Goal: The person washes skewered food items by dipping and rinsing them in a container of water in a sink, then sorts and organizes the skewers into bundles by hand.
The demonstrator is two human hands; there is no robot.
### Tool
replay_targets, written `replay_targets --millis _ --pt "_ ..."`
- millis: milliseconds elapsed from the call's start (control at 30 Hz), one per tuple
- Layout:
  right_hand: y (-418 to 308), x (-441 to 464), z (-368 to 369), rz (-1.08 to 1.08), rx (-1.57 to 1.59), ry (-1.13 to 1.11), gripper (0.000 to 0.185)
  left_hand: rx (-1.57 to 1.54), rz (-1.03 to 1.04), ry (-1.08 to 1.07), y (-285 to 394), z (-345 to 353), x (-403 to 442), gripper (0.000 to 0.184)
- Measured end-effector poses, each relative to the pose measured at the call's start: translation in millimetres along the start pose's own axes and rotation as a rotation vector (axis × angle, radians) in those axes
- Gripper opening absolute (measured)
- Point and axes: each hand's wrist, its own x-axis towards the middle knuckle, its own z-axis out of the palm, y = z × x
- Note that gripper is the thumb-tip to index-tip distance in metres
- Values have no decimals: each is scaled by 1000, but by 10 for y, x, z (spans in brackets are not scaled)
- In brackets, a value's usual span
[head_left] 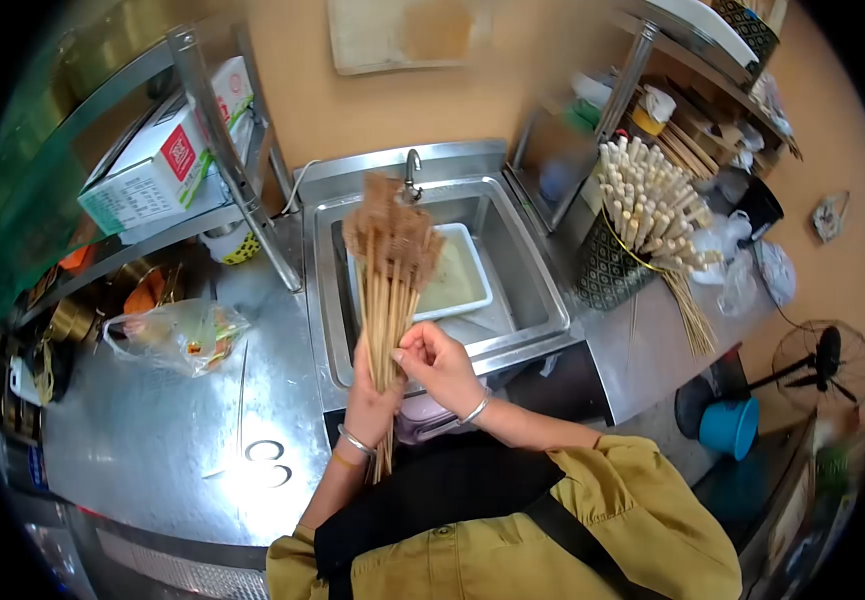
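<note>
A bundle of wooden skewers (385,310) with brown, sheet-like food pieces (389,232) at the top ends stands upright over the front of the sink. Wrapped round its lower part is my left hand (373,392). My right hand (435,362) touches the bundle from the right, thumb and fingers pinched at the sticks; part of that grip is hidden. Behind the bundle, a white tray (483,280) with cloudy liquid lies in the metal sink (536,290).
On the left steel counter (163,440) are a plastic bag (178,335), scissors (265,451) and thin sticks. At right, a patterned container (603,262) holds many pale-ended sticks. A metal shelf (253,220) carries boxes. A blue bucket (729,428) and a fan (826,362) are far right.
</note>
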Motion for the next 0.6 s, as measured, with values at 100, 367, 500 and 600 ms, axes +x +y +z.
replay_targets --millis 100,367,500,600 --pt "91 157 19 79 141 17 19 -487 -209 -200 143 -238 70 71" --pt "449 642 -170 453 940 -311 41 -736 -431 -375 -150 -170 403 75" --pt "668 814 -391 620 1018 -122 39 -679 -533 -409 -315 96 697 63" --pt "1113 1020 -782 589 960 -234 38 -635 -556 -408 -575 314 993 49"
